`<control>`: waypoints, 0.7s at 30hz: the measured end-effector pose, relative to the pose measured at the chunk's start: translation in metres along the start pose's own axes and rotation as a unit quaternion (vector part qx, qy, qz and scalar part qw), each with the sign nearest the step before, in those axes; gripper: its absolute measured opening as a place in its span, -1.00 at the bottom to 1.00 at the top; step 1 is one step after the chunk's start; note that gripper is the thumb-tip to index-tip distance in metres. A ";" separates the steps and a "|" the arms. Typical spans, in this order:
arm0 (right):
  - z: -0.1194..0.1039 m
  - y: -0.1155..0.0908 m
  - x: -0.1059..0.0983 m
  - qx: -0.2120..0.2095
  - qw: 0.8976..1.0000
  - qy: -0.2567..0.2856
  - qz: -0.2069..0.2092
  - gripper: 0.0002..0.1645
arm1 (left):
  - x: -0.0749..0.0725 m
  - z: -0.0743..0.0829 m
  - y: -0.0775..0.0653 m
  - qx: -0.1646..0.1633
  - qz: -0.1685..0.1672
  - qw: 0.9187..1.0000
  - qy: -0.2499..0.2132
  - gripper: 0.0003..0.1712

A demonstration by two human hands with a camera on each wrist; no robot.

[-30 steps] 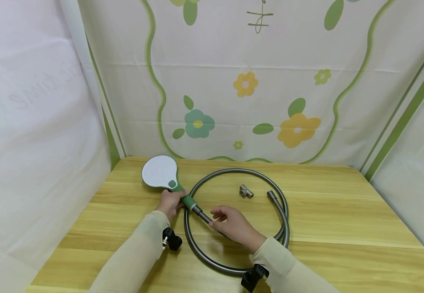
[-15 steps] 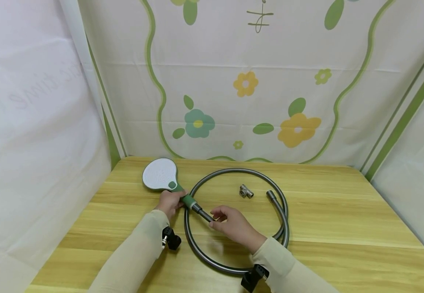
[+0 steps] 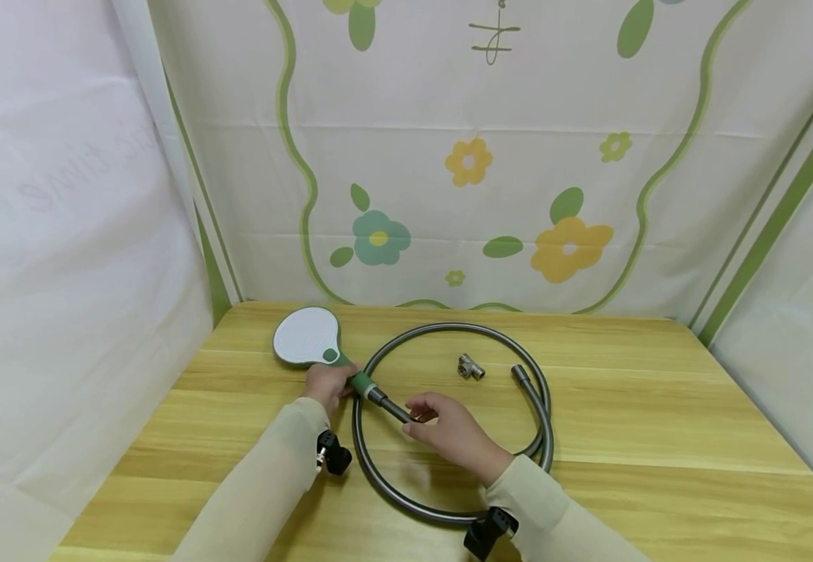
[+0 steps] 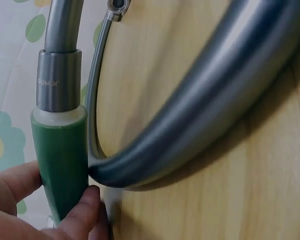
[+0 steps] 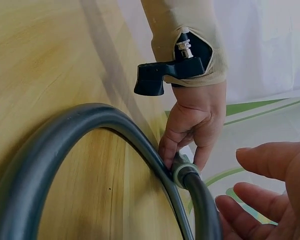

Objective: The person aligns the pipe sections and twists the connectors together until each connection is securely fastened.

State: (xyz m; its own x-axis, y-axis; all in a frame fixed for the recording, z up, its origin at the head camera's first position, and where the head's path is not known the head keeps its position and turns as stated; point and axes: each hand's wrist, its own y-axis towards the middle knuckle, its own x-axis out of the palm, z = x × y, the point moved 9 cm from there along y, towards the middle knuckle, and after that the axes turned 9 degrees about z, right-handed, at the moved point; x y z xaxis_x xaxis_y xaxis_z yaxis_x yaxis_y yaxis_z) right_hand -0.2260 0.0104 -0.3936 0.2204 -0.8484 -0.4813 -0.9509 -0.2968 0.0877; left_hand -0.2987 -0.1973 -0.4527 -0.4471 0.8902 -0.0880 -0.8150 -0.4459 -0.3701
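Head view: the shower head (image 3: 308, 340) is gripped by the left hand (image 3: 325, 388), its hose (image 3: 395, 410) seemingly being fitted, and the loosely spread right hand (image 3: 457, 435) should be closed for tightening.

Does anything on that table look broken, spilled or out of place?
Nothing looks spilled or damaged. The closest to odd is a small metal fitting, lying loose inside the loop of the hose, while the hose's free end is joined to nothing.
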 end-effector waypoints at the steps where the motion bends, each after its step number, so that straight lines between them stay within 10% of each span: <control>1: 0.000 0.000 0.000 0.000 1.000 0.001 0.000 -0.58 | 0.000 0.000 0.000 0.001 0.000 1.000 0.000 -0.41; 21: -0.002 -0.006 -0.005 0.007 1.000 0.008 -0.006 -0.59 | -0.006 0.001 -0.003 0.024 0.017 0.999 0.016 -0.37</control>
State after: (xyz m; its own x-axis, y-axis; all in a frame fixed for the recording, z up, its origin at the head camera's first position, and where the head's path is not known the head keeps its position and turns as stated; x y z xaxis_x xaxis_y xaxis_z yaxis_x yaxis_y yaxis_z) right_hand -0.2212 0.0156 -0.3903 0.2359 -0.8518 -0.4678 -0.9508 -0.3017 0.0699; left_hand -0.2940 -0.2011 -0.4506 -0.4639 0.8763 -0.1301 -0.8164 -0.4799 -0.3212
